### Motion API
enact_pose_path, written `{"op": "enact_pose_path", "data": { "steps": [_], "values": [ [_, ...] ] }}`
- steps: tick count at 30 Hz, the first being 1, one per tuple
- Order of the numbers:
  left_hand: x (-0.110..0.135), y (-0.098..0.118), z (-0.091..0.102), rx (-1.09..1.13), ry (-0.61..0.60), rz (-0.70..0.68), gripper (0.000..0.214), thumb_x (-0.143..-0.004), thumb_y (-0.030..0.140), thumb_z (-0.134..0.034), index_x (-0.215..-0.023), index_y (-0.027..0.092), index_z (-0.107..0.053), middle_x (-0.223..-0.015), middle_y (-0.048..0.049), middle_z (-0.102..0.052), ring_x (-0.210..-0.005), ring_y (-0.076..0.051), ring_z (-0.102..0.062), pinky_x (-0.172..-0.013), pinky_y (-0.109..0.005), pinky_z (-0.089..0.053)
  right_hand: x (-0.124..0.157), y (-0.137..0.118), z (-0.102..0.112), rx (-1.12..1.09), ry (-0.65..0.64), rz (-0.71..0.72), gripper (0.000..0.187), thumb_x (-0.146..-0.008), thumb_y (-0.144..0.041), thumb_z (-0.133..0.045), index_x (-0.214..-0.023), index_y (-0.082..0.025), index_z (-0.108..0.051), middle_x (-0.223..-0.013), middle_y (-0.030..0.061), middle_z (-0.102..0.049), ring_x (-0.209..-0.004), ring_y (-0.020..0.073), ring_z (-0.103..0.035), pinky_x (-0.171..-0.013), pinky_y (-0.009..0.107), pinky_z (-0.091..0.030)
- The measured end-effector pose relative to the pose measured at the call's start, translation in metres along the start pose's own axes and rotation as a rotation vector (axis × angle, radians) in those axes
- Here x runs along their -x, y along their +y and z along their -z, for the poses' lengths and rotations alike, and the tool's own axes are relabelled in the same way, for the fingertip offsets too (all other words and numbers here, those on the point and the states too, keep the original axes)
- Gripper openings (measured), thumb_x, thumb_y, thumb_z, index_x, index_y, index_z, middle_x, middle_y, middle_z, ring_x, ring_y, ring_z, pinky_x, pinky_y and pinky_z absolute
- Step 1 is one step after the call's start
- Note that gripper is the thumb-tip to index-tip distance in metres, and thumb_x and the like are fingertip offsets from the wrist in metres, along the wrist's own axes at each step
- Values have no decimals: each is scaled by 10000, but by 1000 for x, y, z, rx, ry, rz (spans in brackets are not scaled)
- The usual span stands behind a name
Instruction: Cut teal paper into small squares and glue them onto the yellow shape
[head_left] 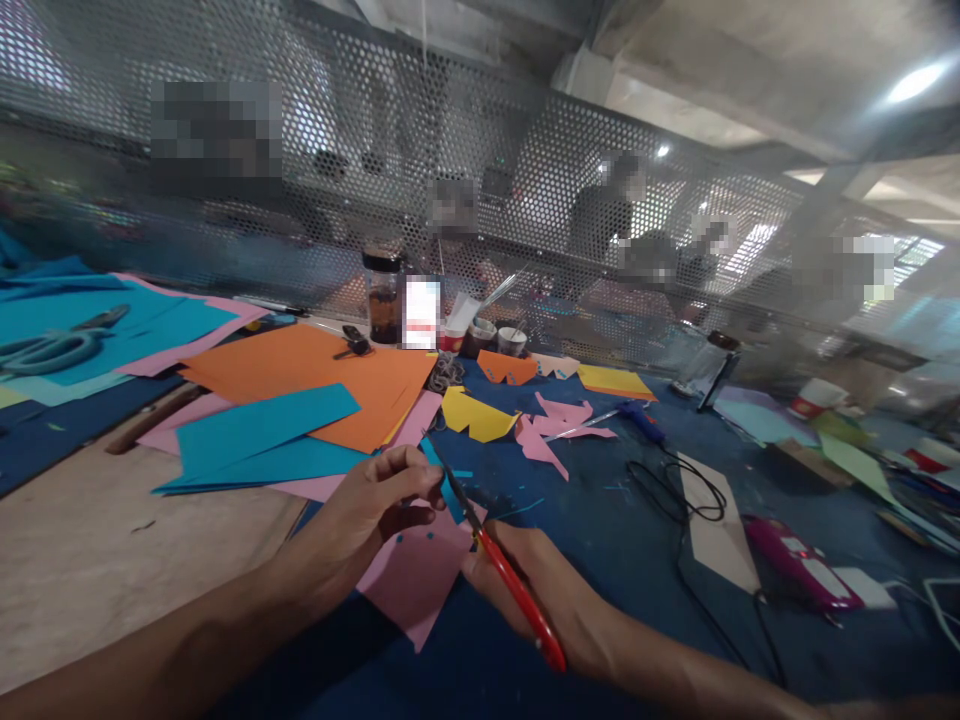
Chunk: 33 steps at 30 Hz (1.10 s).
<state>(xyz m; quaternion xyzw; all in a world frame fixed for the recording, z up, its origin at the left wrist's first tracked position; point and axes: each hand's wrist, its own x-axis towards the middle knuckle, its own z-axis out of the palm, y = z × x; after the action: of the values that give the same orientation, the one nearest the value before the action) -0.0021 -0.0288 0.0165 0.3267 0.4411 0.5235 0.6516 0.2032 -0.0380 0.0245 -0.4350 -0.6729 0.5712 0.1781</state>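
My left hand (397, 490) pinches a small strip of blue paper (451, 494) between thumb and fingers. In my right hand (529, 560) are scissors with red handles (517, 590), their dark blades pointing up and away, lying against the blue strip. My fingers partly hide the handle loops. Under both hands lies a piece of pink paper (412, 585) with small dark dots. Tiny blue offcuts (517, 492) are scattered on the dark blue tabletop just past the blades. Beyond them lie cut yellow paper (480, 415) and folded pink paper pieces (551, 440).
Blue paper sheets (259, 440) and orange sheets (330, 370) are stacked left. Green-handled scissors (56, 345) rest far left. A jar (383, 310), a phone (421, 312) and cups (512, 341) stand by the perforated metal screen. A glue gun (643, 420) with black cable lies right.
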Motion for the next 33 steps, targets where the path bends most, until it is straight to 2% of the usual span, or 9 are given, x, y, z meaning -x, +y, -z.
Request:
{"op": "enact_pose_path", "data": {
  "steps": [6, 12, 17, 21, 23, 28, 33],
  "values": [
    [-2, -1, 1, -8, 0, -2, 225, -689, 249, -864, -664, 203, -645, -679, 37, -598, -671, -133, -561, -649, -245, -474, -1, 13, 1, -17, -13, 40, 456, -955, -546, -632, -718, -221, -418, -584, -63, -419, -511, 78, -342, -438, 210, -247],
    [-2, -3, 3, -7, 0, -8, 239, -690, 265, -874, -658, 202, -646, -675, 31, -601, -676, -136, -565, -634, -240, -469, -1, 18, 4, 97, 25, 122, 468, -970, -556, -615, -713, -204, -447, -642, -42, -464, -560, 85, -369, -466, 218, -252],
    [-1, -2, 2, 5, -8, -3, 233, -678, 231, -876, -667, 202, -645, -682, 32, -598, -670, -132, -564, -640, -238, -479, 1, 11, 3, 75, 10, 104, 471, -984, -565, -583, -705, -213, -440, -599, -44, -453, -535, 88, -355, -447, 210, -245],
    [0, -2, 1, -9, -1, -16, 265, -707, 285, -876, -651, 199, -631, -675, 28, -588, -671, -131, -559, -629, -230, -470, 0, 8, 1, -20, -8, 43, 514, -993, -576, -559, -660, -224, -385, -551, -58, -381, -490, 77, -311, -423, 206, -219],
    [0, -2, 1, -7, -6, -15, 266, -713, 300, -875, -654, 200, -635, -678, 26, -595, -671, -133, -562, -634, -234, -472, -1, 9, 1, -26, -9, 60, 514, -993, -579, -561, -665, -222, -390, -557, -59, -378, -489, 75, -298, -422, 208, -209],
    [-1, -3, 3, -19, -10, -22, 219, -704, 261, -866, -671, 197, -660, -707, 17, -609, -685, -139, -576, -642, -238, -482, 1, 15, 4, 47, -12, 117, 469, -984, -561, -597, -725, -206, -434, -609, -58, -416, -534, 75, -325, -457, 212, -234],
    [-1, -1, 2, -37, -19, -30, 231, -750, 314, -854, -690, 196, -664, -737, 10, -625, -713, -141, -590, -692, -247, -514, -1, 20, 6, -39, 15, 43, 410, -953, -567, -633, -842, -209, -467, -652, -74, -405, -531, 70, -340, -465, 201, -265]
  ]
}}
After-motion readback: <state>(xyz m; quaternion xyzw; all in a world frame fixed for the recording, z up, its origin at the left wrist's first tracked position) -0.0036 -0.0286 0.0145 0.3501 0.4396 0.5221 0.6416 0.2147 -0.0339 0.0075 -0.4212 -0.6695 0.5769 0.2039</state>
